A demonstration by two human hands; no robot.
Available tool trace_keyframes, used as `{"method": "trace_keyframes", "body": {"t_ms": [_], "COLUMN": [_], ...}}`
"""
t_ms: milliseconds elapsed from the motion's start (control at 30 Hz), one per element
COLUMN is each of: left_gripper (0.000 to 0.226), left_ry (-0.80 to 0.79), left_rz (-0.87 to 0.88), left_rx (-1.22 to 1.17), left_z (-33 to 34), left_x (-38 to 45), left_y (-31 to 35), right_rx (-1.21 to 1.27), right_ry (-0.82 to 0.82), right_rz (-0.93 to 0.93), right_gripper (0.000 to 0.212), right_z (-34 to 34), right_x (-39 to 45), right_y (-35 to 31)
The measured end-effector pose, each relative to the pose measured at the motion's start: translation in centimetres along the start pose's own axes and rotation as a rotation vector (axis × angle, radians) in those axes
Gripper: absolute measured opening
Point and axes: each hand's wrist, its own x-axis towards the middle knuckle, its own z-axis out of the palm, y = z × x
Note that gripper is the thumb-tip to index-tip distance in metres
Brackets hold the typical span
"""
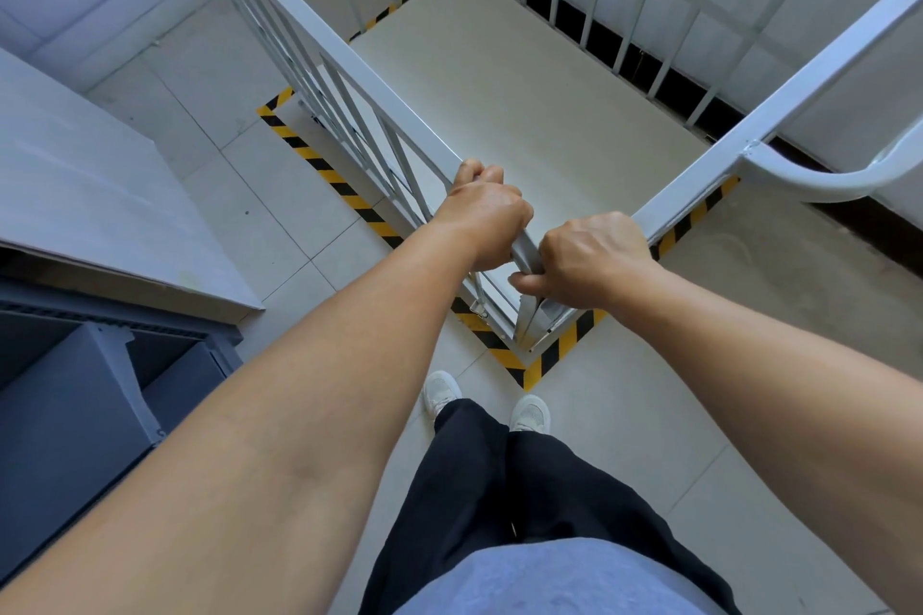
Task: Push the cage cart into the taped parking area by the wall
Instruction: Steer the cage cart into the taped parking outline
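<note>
— What was in the cart (524,80) at that moment?

— Nothing I could see. Its pale floor panel lay bare between the white barred sides.

— And your hands?

— Both arms were stretched out ahead of me. My left hand (482,210) was curled over the top rail of the left side, knuckles up, fingers wrapped round the bar. My right hand (592,260) gripped the near corner where the two top rails met, thumb tucked under the metal. The two hands sat close together, just apart.

— Where did the cart stand?

— Inside the yellow-and-black tape (349,200) on the floor tiles. The striped lines ran just outside its left side and its near right side, and met in a corner right in front of my white shoes (529,415). The far barred side stood near the wall (824,45), above the dark skirting.

— Anything else around?

— A grey table (100,195) on my left, with dark shelving under it, well apart from the cart. A curved white rail (824,177) stuck out at the right.
</note>
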Motion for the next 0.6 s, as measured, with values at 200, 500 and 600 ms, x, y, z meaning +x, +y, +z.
{"method": "trace_keyframes", "body": {"t_ms": [200,500,600], "left_gripper": [0.019,0.027,0.036], "left_ry": [0.045,0.211,0.216], "left_rz": [0.053,0.082,0.13], "left_rx": [-0.082,-0.089,-0.091], "left_z": [0.6,1.5,1.4], "left_x": [0.0,0.2,-0.2], "left_y": [-0.8,-4.6,-7.0], "right_rx": [-0.019,0.27,0.405], "right_ry": [-0.028,0.005,0.078], "right_rz": [0.055,0.325,0.461], "right_gripper": [0.061,0.03,0.021], "right_z": [0.0,-1.5,-2.4], "right_x": [0.0,1.8,3.6], "right_y": [-0.4,-4.0,-6.1]}}
